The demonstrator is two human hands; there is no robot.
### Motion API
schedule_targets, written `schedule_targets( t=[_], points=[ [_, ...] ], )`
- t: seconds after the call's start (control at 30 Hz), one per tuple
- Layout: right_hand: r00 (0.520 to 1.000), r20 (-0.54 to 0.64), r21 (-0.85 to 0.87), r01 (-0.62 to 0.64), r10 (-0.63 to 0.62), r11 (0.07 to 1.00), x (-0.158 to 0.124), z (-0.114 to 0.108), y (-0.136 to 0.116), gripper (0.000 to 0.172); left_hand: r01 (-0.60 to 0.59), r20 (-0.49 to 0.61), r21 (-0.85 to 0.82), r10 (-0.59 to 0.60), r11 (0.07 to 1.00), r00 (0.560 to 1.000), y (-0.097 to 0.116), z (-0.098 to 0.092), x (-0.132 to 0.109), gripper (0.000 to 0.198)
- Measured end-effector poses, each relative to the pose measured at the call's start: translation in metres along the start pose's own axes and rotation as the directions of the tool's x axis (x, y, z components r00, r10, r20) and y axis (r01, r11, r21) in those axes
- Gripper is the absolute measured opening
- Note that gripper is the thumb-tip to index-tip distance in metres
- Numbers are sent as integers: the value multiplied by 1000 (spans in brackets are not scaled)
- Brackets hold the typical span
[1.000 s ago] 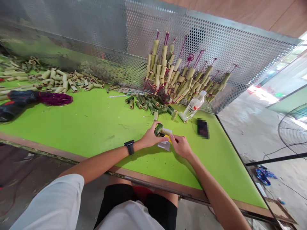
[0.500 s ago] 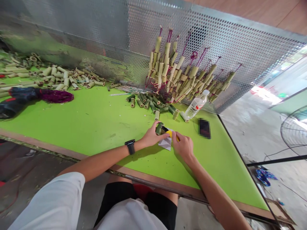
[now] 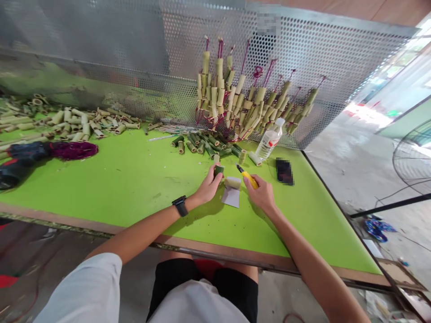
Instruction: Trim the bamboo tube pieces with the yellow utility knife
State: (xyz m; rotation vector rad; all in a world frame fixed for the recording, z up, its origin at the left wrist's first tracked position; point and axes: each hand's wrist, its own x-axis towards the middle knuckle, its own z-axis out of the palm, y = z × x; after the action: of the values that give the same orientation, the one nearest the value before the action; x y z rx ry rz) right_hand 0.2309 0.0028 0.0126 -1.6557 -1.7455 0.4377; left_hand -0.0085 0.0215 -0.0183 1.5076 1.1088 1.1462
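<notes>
My left hand (image 3: 208, 187) grips a short dark-green bamboo tube (image 3: 218, 170) and holds it out over the green tabletop (image 3: 134, 179). My right hand (image 3: 261, 194) is closed round a yellow utility knife (image 3: 248, 177) whose blade points up and to the left. Between the two hands a pale bamboo piece (image 3: 233, 182) rests on a small white paper (image 3: 231, 196). A black watch sits on my left wrist.
Green bamboo pieces (image 3: 202, 146) lie behind the hands. Strung bamboo tubes (image 3: 235, 101) lean on the perforated metal panel (image 3: 134, 67). A plastic bottle (image 3: 268, 141) and a dark phone (image 3: 283, 170) lie right. Pale tubes (image 3: 84, 123) and purple cord (image 3: 72, 150) lie left.
The two hands have come apart: my left hand carried the green tube forward, and my right hand drew the knife off to the right. The pale piece now lies on the paper.
</notes>
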Motion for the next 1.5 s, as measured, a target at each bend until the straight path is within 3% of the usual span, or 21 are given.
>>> schedule_targets(
  t=[0.2,0.37,0.47,0.63,0.77,0.97,1.2,1.3,1.5],
  points=[
    [1000,5,-59,-23,24,998,5,4,10,49,-135,-37,212,146,968,989,-8,-10,8,54],
    [999,53,-71,-5,9,997,7,5,11,48,-155,-41,286,174,946,984,-11,-16,13,56],
    [997,69,-69,-19,24,997,6,4,8,48,-160,-9,327,173,932,985,-9,-16,13,48],
    [996,38,-27,-75,76,997,6,1,9,52,-255,-32,352,284,900,958,-3,-17,9,37],
    [999,28,-29,-45,46,999,7,2,14,51,-239,80,423,227,874,971,-4,-17,8,32],
    [998,64,54,-8,5,999,8,14,11,49,-223,103,409,198,885,975,-12,-12,12,30],
    [960,262,55,86,-98,995,8,16,19,42,-237,80,396,224,887,971,-16,-11,12,30],
    [954,276,15,121,-120,993,6,13,24,34,-257,67,362,250,896,966,-18,-10,10,37],
    [960,272,17,70,-72,997,8,11,20,34,-153,11,285,157,946,988,-17,-8,11,47]
  ],
)
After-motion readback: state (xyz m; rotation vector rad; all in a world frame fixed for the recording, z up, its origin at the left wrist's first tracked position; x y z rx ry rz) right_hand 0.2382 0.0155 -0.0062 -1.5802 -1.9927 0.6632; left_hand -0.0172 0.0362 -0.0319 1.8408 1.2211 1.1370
